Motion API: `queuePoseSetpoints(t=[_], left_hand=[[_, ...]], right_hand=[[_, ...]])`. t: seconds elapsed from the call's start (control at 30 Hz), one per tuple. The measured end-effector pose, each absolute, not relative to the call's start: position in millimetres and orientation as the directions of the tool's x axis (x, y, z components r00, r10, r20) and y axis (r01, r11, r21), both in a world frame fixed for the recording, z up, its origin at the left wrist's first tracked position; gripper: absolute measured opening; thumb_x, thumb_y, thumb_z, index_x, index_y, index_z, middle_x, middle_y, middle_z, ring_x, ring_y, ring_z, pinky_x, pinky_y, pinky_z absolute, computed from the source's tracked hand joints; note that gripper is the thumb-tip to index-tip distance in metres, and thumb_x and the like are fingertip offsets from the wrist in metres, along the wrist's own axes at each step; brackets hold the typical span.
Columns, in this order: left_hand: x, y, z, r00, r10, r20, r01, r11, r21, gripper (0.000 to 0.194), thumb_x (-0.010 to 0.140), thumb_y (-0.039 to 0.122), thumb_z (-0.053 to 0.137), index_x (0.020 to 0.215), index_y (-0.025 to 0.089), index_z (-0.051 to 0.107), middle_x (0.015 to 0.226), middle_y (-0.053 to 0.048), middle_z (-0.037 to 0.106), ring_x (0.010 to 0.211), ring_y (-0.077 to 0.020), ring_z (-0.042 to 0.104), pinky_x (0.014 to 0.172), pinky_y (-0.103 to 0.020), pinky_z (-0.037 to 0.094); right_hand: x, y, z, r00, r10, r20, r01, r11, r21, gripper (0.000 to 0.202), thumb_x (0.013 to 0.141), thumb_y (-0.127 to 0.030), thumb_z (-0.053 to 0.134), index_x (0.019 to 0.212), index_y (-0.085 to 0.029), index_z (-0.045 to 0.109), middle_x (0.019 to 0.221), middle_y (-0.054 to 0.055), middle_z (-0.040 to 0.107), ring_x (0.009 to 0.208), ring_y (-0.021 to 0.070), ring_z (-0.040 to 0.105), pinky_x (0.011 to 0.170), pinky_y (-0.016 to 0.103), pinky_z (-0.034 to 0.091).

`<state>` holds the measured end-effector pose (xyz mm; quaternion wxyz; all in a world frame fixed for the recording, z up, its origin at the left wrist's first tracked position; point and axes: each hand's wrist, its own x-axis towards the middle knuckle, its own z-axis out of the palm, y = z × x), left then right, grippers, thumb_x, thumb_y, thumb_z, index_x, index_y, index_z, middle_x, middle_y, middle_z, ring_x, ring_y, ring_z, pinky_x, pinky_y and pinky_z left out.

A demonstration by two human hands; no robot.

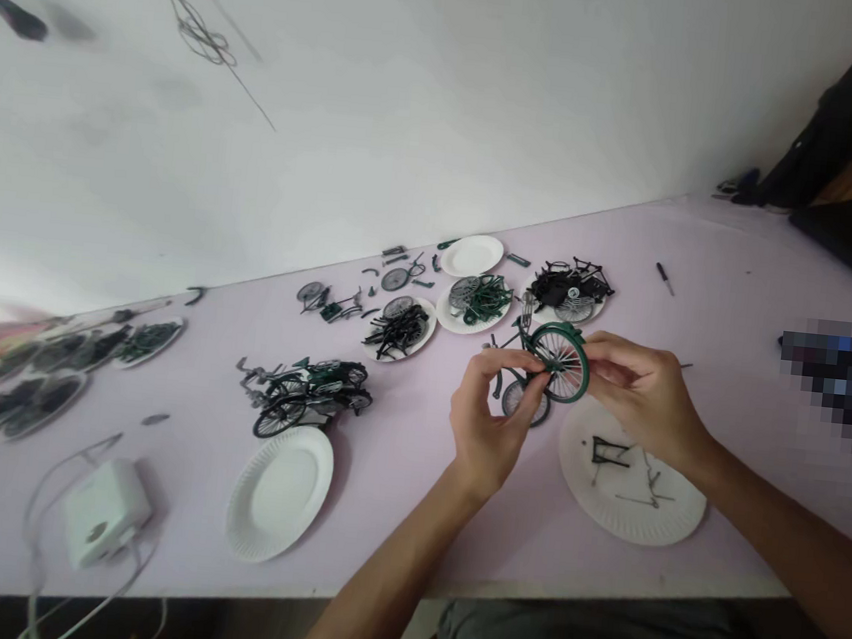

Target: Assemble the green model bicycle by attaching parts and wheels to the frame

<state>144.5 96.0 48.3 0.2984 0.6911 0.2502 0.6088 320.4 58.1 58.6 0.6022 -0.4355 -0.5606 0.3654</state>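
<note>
Between my two hands is a green model bicycle (559,360), raised over the table and turned so one spoked wheel faces me. My left hand (497,407) pinches it near that wheel's hub with thumb and forefinger. On the wheel's right side, my right hand (634,390) is closed on the rim or fender. The second wheel (526,401) hangs lower, partly behind my left fingers. Under my right wrist lies a white paper plate (579,490) with a small black frame-like part (610,452) and several thin rods (647,489).
Several assembled model bicycles (305,393) stand left, beside a white plate (281,491). Plates of black parts (399,329) and green parts (484,300) are farther back. A small screwdriver (663,276) lies at the right. A white power box (106,510) with cables sits front left.
</note>
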Motion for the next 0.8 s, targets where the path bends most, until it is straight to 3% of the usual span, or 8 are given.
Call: queuePoseSetpoints(t=[0.17, 0.47, 0.67, 0.8], left_hand=[[142.8, 95.8, 47.7, 0.174, 0.656, 0.735, 0.155, -0.755, 0.637, 0.02, 0.093, 0.013, 0.074, 0.108, 0.023, 0.065, 0.097, -0.003, 0.073, 0.091, -0.0163, 0.069, 0.083, -0.03, 0.056], [138.0, 102.0, 55.6, 0.302, 0.553, 0.776, 0.152, -0.832, 0.534, 0.017, 0.095, 0.013, 0.071, 0.109, 0.022, 0.072, 0.1, -0.007, 0.076, 0.09, -0.0184, 0.072, 0.081, -0.035, 0.056], [136.2, 105.1, 55.7, 0.314, 0.604, 0.733, 0.11, -0.789, 0.604, 0.012, 0.095, 0.014, 0.072, 0.102, 0.021, 0.079, 0.097, -0.008, 0.075, 0.089, -0.0179, 0.071, 0.08, -0.034, 0.055], [130.1, 108.1, 60.7, 0.394, 0.631, 0.668, 0.079, -0.747, 0.66, 0.013, 0.098, 0.017, 0.069, 0.102, 0.021, 0.08, 0.098, -0.008, 0.075, 0.088, -0.0173, 0.071, 0.077, -0.031, 0.055]], right_hand=[[319.3, 58.8, 58.0, 0.091, 0.969, 0.231, 0.024, 0.229, -0.973, 0.026, 0.079, -0.037, 0.087, 0.102, -0.025, 0.084, 0.101, 0.005, 0.08, 0.092, 0.0225, 0.075, 0.093, 0.039, 0.063], [324.0, 56.2, 59.8, 0.038, 0.942, 0.333, 0.238, 0.315, -0.919, 0.011, 0.089, -0.035, 0.078, 0.096, -0.027, 0.083, 0.087, 0.002, 0.074, 0.081, 0.0184, 0.068, 0.08, 0.032, 0.059], [323.5, 55.5, 60.3, 0.02, 0.933, 0.36, 0.291, 0.339, -0.895, 0.013, 0.091, -0.038, 0.077, 0.095, -0.027, 0.084, 0.091, 0.004, 0.076, 0.082, 0.0192, 0.068, 0.073, 0.03, 0.056], [323.6, 55.8, 61.6, 0.01, 0.945, 0.326, 0.32, 0.306, -0.897, 0.018, 0.09, -0.04, 0.077, 0.091, -0.024, 0.084, 0.08, 0.003, 0.075, 0.074, 0.0176, 0.069, 0.068, 0.028, 0.056]])
